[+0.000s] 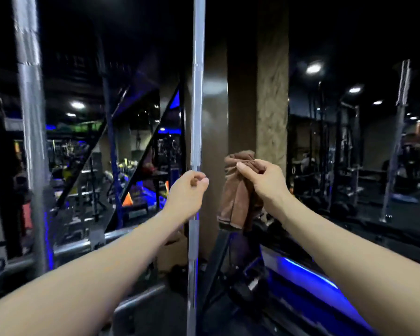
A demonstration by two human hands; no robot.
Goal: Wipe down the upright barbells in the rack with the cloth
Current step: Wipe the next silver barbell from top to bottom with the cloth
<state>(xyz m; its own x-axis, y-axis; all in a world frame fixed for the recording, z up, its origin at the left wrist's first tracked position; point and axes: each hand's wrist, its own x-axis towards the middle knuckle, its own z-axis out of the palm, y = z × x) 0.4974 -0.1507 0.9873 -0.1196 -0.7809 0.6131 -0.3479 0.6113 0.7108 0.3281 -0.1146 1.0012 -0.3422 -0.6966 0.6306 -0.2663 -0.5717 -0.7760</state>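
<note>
Left hand point(188, 190): fingers curled closed around the upright barbell point(197, 93) at centre. Right hand point(264, 180): fingers pinched tight on the top of a brown cloth point(235, 200), bunched and hanging free just right of that bar, not touching it. Bar silvery, motion-blurred. Second upright barbell point(30, 117) far left.
</note>
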